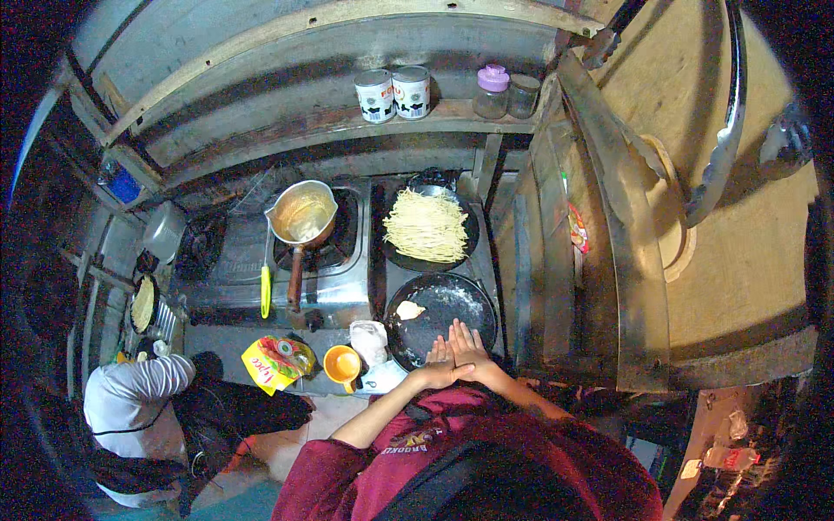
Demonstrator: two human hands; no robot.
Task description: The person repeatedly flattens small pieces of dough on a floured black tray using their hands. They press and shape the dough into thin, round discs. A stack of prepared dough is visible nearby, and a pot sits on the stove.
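Observation:
Over the near rim of a round black pan [452,304], my left hand [439,371] and my right hand [470,352] touch, overlapping at the palms. The fingers of both are stretched out, pointing away from me. Whether anything lies between the palms is hidden. White flour dusts the pan, and a small pale lump of dough [409,310] sits at its left side. Just beyond, a heap of pale noodle-like strips [426,226] lies in a second dark pan [473,234].
A saucepan [301,214] stands on the stove [334,293], near a yellow-green handled utensil [266,291]. Closer are a yellow pouch [278,363], an orange cup [341,366] and a white bag [368,341]. Another person [139,408] sits at left. Cans [393,94] and jars [492,91] line the shelf.

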